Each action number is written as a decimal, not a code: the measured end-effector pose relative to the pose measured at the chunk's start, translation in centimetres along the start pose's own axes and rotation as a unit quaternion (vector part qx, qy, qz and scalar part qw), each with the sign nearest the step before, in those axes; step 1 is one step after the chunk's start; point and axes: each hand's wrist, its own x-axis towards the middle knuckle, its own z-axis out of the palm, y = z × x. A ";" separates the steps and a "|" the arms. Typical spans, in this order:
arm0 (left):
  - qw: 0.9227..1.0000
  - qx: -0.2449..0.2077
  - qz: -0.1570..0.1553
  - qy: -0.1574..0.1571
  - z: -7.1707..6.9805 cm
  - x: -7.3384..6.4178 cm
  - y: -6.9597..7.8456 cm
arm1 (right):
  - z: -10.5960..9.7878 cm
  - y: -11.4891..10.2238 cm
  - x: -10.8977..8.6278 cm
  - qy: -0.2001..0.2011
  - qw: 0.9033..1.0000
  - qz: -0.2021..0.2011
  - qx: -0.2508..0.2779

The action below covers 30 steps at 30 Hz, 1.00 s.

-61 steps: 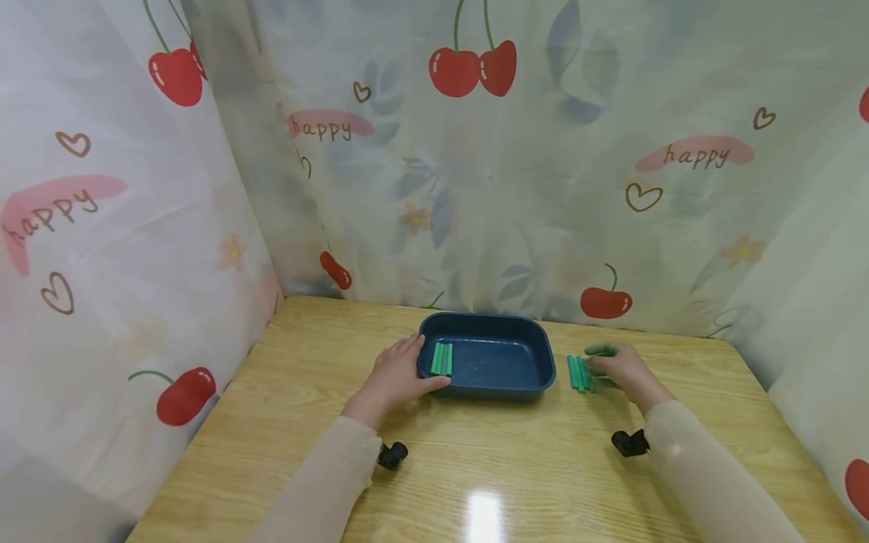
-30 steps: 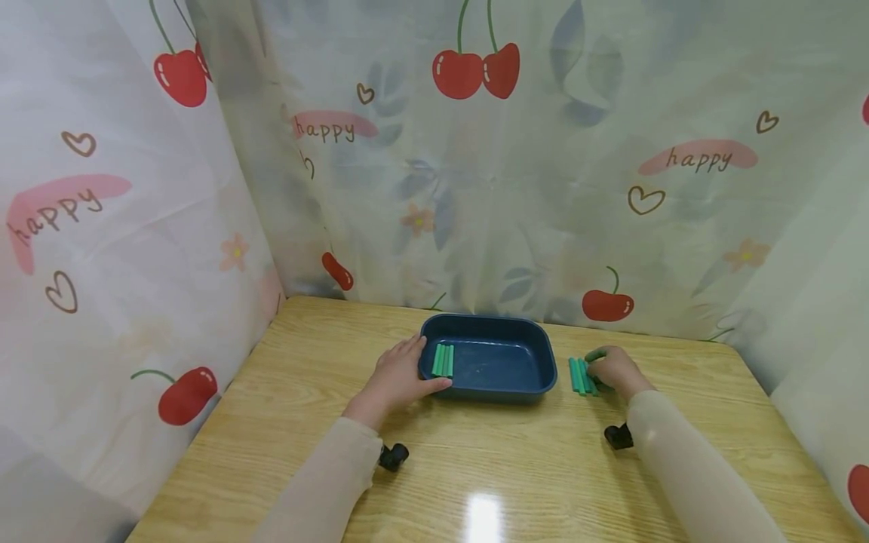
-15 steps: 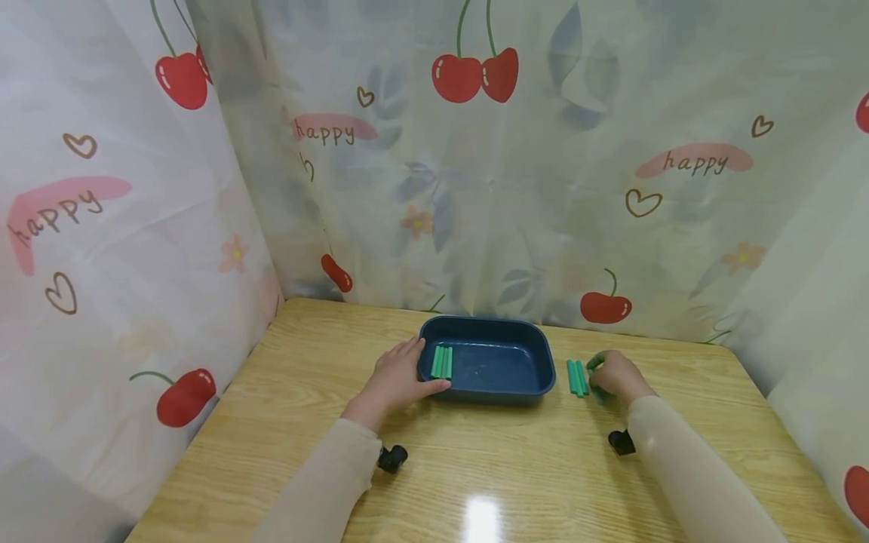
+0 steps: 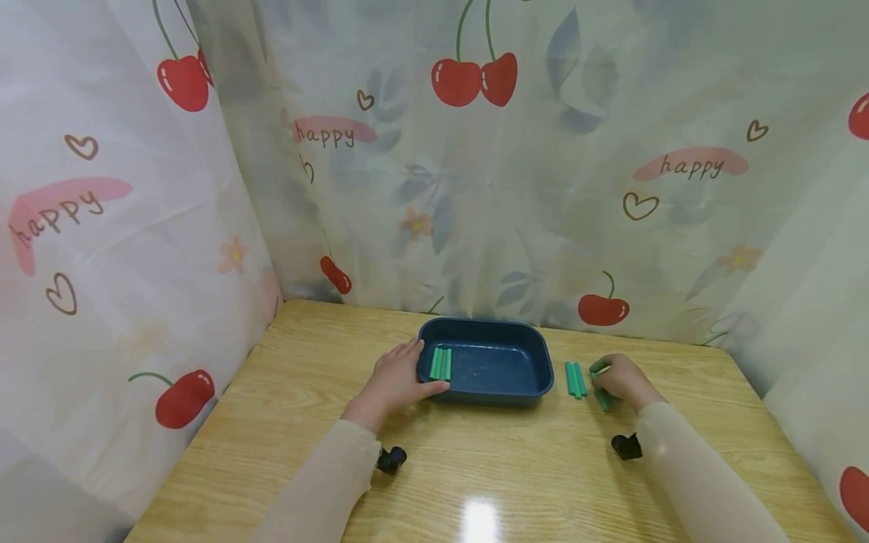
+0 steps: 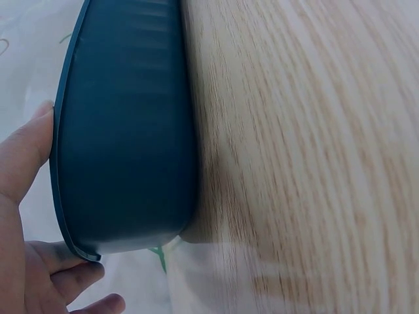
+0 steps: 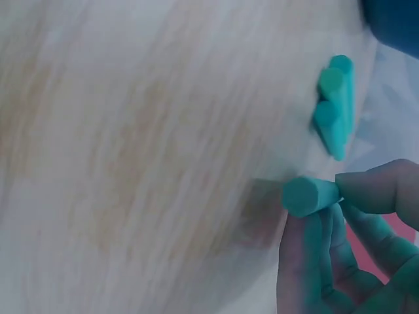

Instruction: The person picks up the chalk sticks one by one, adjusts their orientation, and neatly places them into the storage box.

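In the head view a dark blue rectangular plastic tub [image 4: 502, 395] stands on the table, several green chalk sticks [image 4: 441, 364] lying side by side at its left end. My left hand [image 4: 392, 379] holds that end, thumb along the near rim and fingers over the side; the left wrist view shows the fingertips at the rim [image 5: 59, 157]. To the right of the tub, my right hand [image 4: 627, 381] pinches one green chalk stick [image 6: 308, 195] between thumb and fingers. Three more chalk sticks [image 4: 575, 379] lie together between tub and hand. Green dust stains the right fingers.
The light wood table [image 4: 543, 475] backs onto a patterned curtain [image 4: 489, 188] with cherries and hearts. Curtain also hangs at both sides. Black wrist cameras sit by the left cuff [image 4: 370, 452] and the right cuff [image 4: 653, 434].
My right hand has taken hold of one chalk stick at the right of the group and drawn it rightward, apart from the other three. The left hand stays on the tub.
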 end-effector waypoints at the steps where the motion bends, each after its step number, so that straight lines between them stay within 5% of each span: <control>1: 1.000 0.000 0.000 0.000 0.0 0.0 0.0 | -0.1 0.0 -0.1 -0.003 1.000 -0.001 0.009; 30: 1.000 0.007 0.002 0.008 0.2 0.0 -0.1 | -1.3 -5.5 -3.6 -0.013 0.983 -0.046 0.179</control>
